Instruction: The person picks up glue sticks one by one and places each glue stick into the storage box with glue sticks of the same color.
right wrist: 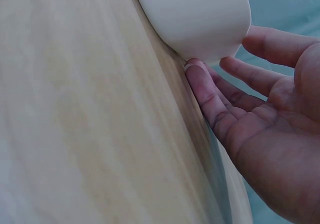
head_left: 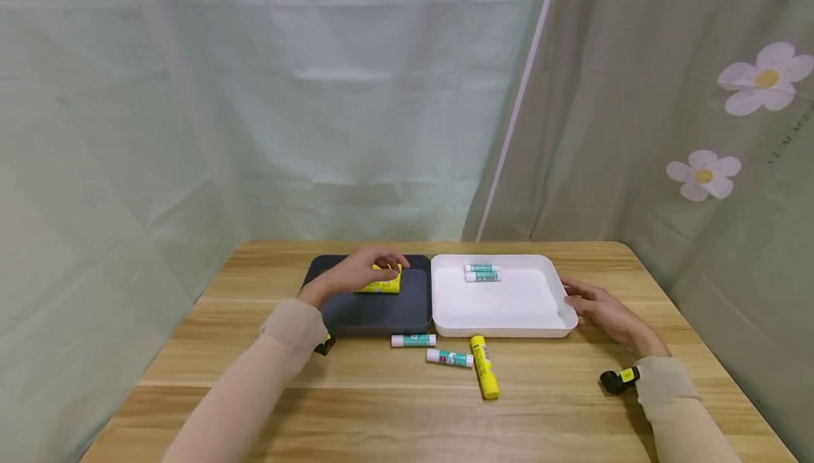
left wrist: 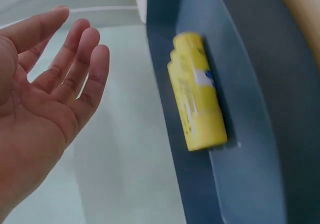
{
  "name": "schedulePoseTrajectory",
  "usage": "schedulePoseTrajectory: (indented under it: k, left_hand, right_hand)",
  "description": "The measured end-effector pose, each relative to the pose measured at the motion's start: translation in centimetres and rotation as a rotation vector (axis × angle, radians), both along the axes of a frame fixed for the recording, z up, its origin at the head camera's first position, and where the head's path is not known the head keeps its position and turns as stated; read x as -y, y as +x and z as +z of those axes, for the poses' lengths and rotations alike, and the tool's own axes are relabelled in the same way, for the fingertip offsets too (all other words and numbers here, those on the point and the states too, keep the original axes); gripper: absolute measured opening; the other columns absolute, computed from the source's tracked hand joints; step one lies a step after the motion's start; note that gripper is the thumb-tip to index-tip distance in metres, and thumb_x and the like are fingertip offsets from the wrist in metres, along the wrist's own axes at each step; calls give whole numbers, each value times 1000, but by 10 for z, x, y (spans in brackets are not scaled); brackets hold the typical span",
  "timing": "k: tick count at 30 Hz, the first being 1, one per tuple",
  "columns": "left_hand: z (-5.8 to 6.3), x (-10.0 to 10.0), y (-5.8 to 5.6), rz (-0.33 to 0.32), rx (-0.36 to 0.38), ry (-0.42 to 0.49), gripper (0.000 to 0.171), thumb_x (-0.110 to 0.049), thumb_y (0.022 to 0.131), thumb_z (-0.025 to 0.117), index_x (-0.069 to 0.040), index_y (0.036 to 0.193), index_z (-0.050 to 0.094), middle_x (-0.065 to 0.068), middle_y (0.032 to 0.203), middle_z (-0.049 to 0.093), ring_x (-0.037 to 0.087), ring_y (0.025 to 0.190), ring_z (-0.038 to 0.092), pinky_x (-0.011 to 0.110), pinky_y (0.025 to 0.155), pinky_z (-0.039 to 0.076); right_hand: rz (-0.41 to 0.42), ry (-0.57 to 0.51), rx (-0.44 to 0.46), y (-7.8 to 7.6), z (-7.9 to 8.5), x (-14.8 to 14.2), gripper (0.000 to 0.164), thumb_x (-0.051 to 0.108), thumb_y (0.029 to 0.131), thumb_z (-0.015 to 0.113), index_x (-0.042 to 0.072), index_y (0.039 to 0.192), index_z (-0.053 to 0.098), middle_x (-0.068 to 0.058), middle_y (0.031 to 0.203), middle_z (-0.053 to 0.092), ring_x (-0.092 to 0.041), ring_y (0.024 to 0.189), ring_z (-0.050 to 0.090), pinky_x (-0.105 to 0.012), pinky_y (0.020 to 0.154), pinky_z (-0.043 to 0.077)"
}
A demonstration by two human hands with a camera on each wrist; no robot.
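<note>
My left hand (head_left: pixel 362 270) hovers over the dark tray (head_left: pixel 413 311), its fingers loosely bent with nothing held. Below it, yellow glue sticks (head_left: pixel 384 285) lie side by side in that tray; in the left wrist view the yellow sticks (left wrist: pixel 197 98) rest along the tray wall, apart from the open left palm (left wrist: pixel 40 103). At the right end of the white tray (head_left: pixel 509 311) is my right hand (head_left: pixel 604 311). In the right wrist view, the right hand's fingertips (right wrist: pixel 197 76) are right at the white tray's corner (right wrist: pixel 205 23), fingers extended.
Two green-and-white glue sticks (head_left: pixel 483 276) lie inside the white tray. On the wooden table (head_left: pixel 356 413) in front of the trays are a green-and-white glue stick (head_left: pixel 413 341), another such stick (head_left: pixel 449 358) and a yellow glue stick (head_left: pixel 485 367). Curtains (head_left: pixel 381 131) hang behind.
</note>
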State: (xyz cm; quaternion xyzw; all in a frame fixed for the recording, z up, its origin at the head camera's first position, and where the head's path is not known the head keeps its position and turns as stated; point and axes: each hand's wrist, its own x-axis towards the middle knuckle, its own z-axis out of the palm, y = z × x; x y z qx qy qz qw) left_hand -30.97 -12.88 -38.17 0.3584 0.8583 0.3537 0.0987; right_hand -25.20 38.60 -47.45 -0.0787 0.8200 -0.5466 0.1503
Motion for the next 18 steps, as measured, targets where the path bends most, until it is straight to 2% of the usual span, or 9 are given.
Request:
schedulePoseTrajectory:
  k: [3,8,12,18]
  left_hand:
    - [2,-1,9,10,11,37,25,-12,104,64,-13,129,70,4,119,69,25,113,63,50,102,50]
    - [1,-5,22,15,37,76,25,-11,105,63,-13,129,69,6,115,69,27,111,63,47,97,53]
    - [-1,-5,29,36,59,89,24,-14,105,63,-16,128,69,5,114,68,28,109,64,42,92,55]
    - [-2,-4,41,51,54,132,24,-15,105,63,-18,129,69,5,114,69,27,109,65,41,90,55]
  right_hand:
    - [-1,-7,3,0,0,1,72,25,109,55,-4,164,18,-31,167,17,-49,150,25,-62,119,27]
    - [3,-5,4,-1,0,1,73,26,109,54,-4,164,17,-32,167,15,-49,150,25,-62,119,26]
    - [8,3,-1,-1,-1,0,72,27,110,54,-4,164,17,-32,167,17,-47,149,26,-56,118,31]
    - [-2,11,2,-1,-2,-3,73,28,109,55,-3,164,19,-30,168,17,-46,149,27,-35,110,40]
